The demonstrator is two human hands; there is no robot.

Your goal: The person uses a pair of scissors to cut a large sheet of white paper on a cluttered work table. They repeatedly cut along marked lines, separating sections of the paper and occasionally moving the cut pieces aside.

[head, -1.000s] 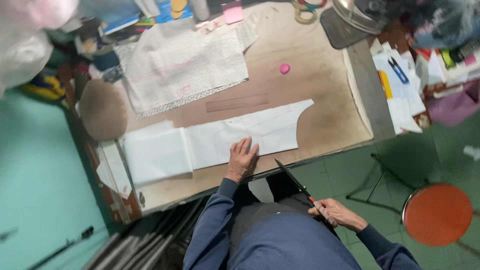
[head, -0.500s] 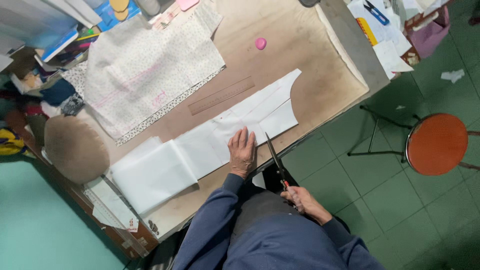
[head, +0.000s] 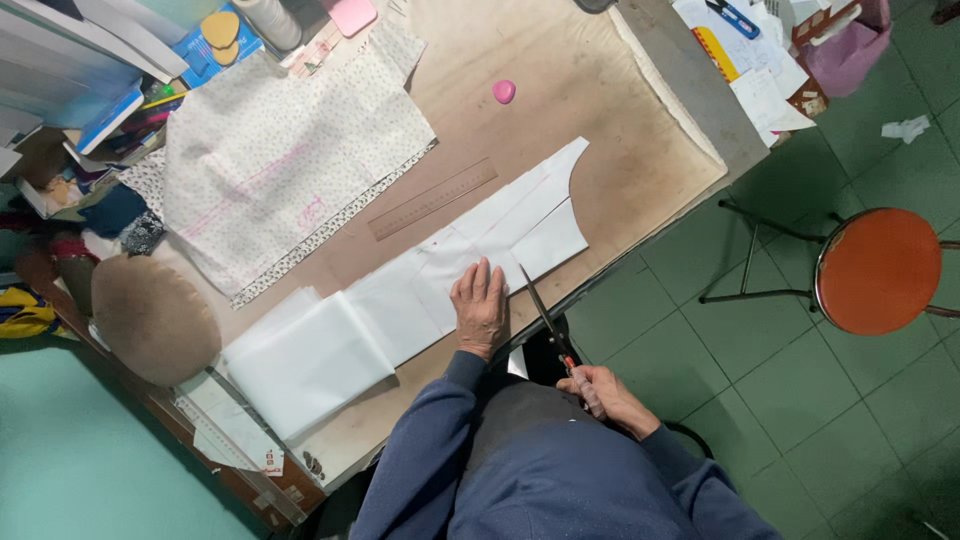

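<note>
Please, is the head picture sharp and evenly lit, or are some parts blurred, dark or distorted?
Head view: mostly sharp; the scissors and left hand on the white fabric are clear. Light is soft and even on the table, with no strong glare. The lower left under the table is dark. Straight table edges bend slightly, a wide-lens distortion.
</note>
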